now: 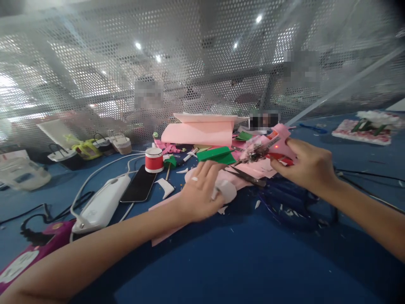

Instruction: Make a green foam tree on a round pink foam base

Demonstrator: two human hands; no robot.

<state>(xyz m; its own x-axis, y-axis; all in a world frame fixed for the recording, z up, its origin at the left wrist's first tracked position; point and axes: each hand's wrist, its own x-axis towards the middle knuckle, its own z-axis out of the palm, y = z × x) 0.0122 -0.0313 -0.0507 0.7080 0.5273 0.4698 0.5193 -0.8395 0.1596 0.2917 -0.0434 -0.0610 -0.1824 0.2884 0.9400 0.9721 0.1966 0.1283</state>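
My right hand point(308, 164) is closed around a pink glue gun point(281, 143) with a small red light and a messy, glue-crusted front end pointing left. My left hand point(202, 190) lies low over the table, its fingers stretched forward across white paper cut-outs point(229, 191). The thumb touches or overlaps one cut-out; whether it grips the paper is hard to see. Beneath these lies pink paper point(163, 207). A folded green paper piece point(217, 155) sits just beyond the left fingertips. Dark scissor-like blades point(247, 175) rest below the glue gun's front end.
At left are a red-and-white spool-like container point(154, 160), a black phone point(139, 184), a white power strip point(103, 202) and cables. Pink sheets point(199, 131) stand at the back before a perforated metal screen point(202, 55). A dark blue plastic item point(297, 207) lies by the right forearm.
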